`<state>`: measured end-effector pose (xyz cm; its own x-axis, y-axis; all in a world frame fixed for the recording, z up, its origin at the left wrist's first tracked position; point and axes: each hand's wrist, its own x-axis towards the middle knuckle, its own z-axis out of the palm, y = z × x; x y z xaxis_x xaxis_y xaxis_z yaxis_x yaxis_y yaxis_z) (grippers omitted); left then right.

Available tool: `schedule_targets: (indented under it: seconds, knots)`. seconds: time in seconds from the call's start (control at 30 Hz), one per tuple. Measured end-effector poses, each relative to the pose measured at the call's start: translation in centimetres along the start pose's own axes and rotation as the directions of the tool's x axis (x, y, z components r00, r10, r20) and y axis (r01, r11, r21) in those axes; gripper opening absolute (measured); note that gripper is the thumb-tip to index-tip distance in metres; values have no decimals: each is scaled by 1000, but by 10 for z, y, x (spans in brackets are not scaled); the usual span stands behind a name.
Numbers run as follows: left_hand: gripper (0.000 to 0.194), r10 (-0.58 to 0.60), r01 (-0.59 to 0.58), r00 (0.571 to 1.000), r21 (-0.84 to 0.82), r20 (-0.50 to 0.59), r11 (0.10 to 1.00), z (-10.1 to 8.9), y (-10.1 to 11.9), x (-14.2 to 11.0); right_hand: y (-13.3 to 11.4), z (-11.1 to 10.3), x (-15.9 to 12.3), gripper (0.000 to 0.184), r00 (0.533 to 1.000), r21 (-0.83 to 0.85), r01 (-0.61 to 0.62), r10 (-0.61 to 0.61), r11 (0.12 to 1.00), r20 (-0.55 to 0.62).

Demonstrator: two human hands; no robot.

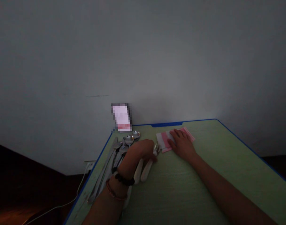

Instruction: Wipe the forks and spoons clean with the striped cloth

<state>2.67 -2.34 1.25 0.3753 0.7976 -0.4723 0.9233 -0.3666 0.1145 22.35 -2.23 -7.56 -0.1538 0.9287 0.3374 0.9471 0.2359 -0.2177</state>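
Observation:
My left hand [139,153] is curled over a white-handled fork [147,167] on the green table [204,181], its fingers closed round the fork near the tines. My right hand [181,143] lies flat with fingers stretched out on a folded pink and white striped cloth [165,139] near the table's far edge. Beads and a red band sit on my left wrist.
Several spoons [130,139] and other cutlery lie in a row along the table's left side. A blurred white card [121,117] stands against the grey wall. A white cable [63,204] runs from a wall socket over the dark floor at left.

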Motion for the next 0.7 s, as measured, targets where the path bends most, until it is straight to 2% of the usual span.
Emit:
schedule_targets:
  seconds: [0.33,0.5,0.6,0.7]
  knots:
    - [28,2,-3,999,-4,-44,1000,1,-1,3,2,2,-2,47,1000,7,16,-16,1000,-23]
    - [28,12,-9,999,53,-48,999,6,-2,5,-2,1,0,38,983,69,-49,60,996,-176]
    - [30,9,-5,999,91,-39,996,8,-3,7,-6,0,2,27,991,89,-32,43,996,-125]
    - [31,2,5,999,125,-54,992,9,-4,8,-8,-2,2,29,995,99,-10,20,995,-96]
